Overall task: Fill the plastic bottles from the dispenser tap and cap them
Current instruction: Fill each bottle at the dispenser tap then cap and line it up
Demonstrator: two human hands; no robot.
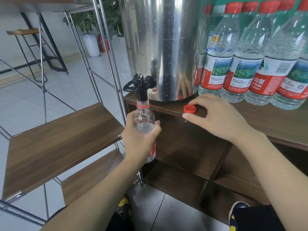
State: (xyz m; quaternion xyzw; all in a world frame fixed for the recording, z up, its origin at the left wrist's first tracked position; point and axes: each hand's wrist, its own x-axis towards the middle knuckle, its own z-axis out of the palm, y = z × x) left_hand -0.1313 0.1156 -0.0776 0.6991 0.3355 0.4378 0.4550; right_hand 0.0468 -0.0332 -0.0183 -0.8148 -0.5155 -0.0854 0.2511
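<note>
We grip the open bottle [144,124] w/ left hand [139,139], neck up under the black tap [141,85] of the steel dispenser [160,47], partly filled. Right hand [216,117] pinches the red cap [189,109] lying on the wood shelf [275,120]. Capped bottles [246,55] stand far right.

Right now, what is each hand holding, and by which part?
The left hand grips the plastic bottle around its middle, under the tap. The right hand pinches the red cap by its rim.
</note>
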